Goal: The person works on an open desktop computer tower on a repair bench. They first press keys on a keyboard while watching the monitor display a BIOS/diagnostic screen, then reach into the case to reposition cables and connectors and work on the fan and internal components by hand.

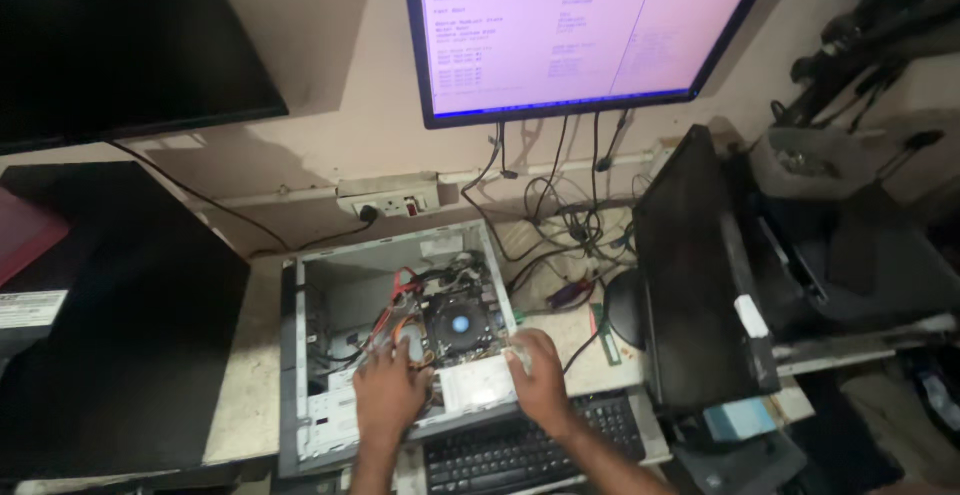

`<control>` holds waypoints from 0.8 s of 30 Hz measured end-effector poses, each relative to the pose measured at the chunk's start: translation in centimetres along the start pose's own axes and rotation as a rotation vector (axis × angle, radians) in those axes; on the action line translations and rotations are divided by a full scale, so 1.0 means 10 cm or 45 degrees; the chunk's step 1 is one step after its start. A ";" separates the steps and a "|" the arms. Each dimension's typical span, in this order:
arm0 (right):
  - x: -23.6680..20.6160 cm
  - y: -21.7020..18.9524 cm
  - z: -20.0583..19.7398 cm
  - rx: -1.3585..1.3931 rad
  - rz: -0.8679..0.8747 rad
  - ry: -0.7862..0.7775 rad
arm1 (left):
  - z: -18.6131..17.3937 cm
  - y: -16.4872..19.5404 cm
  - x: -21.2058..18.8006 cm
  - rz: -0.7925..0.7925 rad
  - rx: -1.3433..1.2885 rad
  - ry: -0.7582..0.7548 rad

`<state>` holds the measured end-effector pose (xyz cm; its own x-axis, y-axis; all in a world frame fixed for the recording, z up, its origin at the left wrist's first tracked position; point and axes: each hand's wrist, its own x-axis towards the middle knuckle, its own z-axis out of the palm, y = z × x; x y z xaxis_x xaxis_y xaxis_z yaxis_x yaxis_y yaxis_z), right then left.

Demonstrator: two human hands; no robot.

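An open desktop computer case (300, 355) lies on its side on the bench, with its motherboard, a black cooler fan (460, 323) and red and orange cables showing. My left hand (388, 385) rests inside the case, fingers down by the cables left of the fan. At the case's near right edge my right hand (538, 375) has its fingers curled against a pale silver metal part (478, 383). Whether either hand grips anything is hidden by the fingers.
A black keyboard (520, 450) lies just in front of the case. A lit monitor (580, 25) hangs on the wall above, a dark monitor (120, 45) at upper left. A black panel (700, 275) leans at right. Tangled cables (560, 225) and a wall socket (390, 200) sit behind.
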<state>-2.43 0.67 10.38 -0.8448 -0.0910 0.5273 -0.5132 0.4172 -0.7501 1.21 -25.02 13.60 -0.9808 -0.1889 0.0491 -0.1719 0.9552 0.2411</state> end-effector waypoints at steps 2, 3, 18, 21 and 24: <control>-0.11 0.26 0.00 0.165 0.188 0.218 | 0.02 0.06 0.03 -0.032 0.003 -0.015; -0.16 0.39 0.00 0.247 0.284 0.326 | 0.02 0.08 0.04 -0.063 -0.010 -0.043; -0.11 0.72 -0.06 0.756 2.083 0.167 | -0.08 0.36 0.19 -0.097 -0.127 -0.023; -0.12 0.85 0.09 0.297 2.074 0.103 | -0.02 0.27 0.21 -0.092 -0.108 -0.059; -0.16 0.93 0.22 -0.262 1.547 -0.117 | 0.03 0.15 0.25 -0.070 -0.074 -0.083</control>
<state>-6.19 2.68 1.70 -0.7681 0.3953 -0.5038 0.6382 0.4087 -0.6524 -1.49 -23.97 13.76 -0.9742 -0.2240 -0.0284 -0.2222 0.9286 0.2973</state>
